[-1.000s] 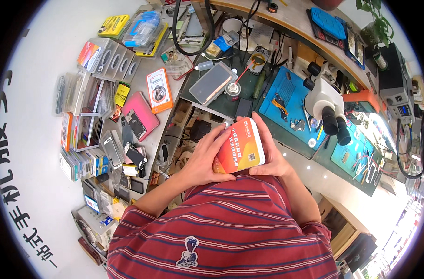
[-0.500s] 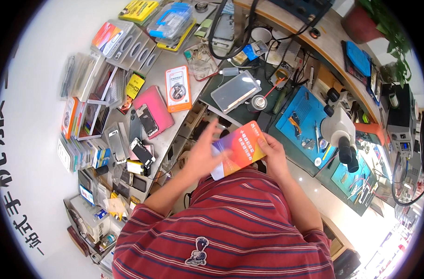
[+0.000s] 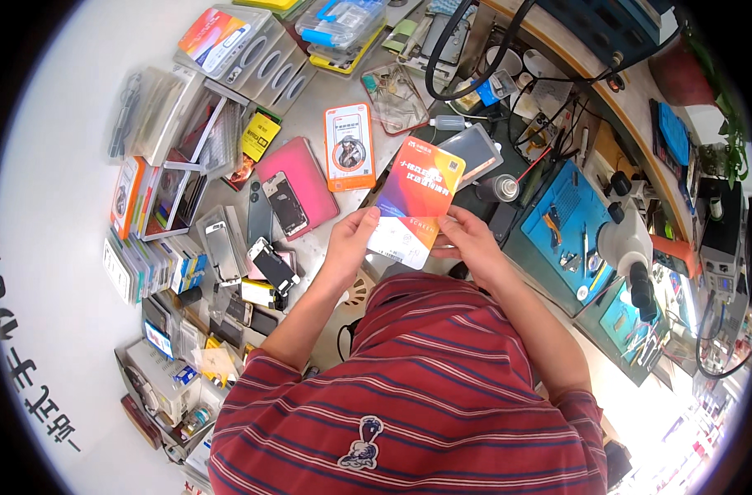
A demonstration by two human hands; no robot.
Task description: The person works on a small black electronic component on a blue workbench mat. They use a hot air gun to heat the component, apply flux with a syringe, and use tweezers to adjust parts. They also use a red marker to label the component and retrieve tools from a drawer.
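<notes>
In front of my body I hold up a flat, thin package (image 3: 415, 198), orange and purple with a white lower end. My left hand (image 3: 353, 238) is closed on its left edge, near the white end. On the opposite edge my right hand (image 3: 468, 238) grips it, thumb on the front face, other fingers partly hidden behind. Beyond it on the bench, an orange and white box (image 3: 350, 148) lies flat, beside a pink case (image 3: 310, 183) with an opened phone (image 3: 285, 202) resting on it. A clear plastic case (image 3: 479, 153) is partly covered by the package.
To the left stand racks of thin boxes (image 3: 137, 264) and clear drawers (image 3: 260, 62). A spray can (image 3: 500, 188), a blue work mat (image 3: 549, 219) and a white microscope (image 3: 623, 247) are on the right. Black cables (image 3: 442, 66) loop overhead at the back.
The package has been raised and turned more upright, its white end now toward me. My left hand, spread over its face before, now grips its left edge. The view has shifted slightly.
</notes>
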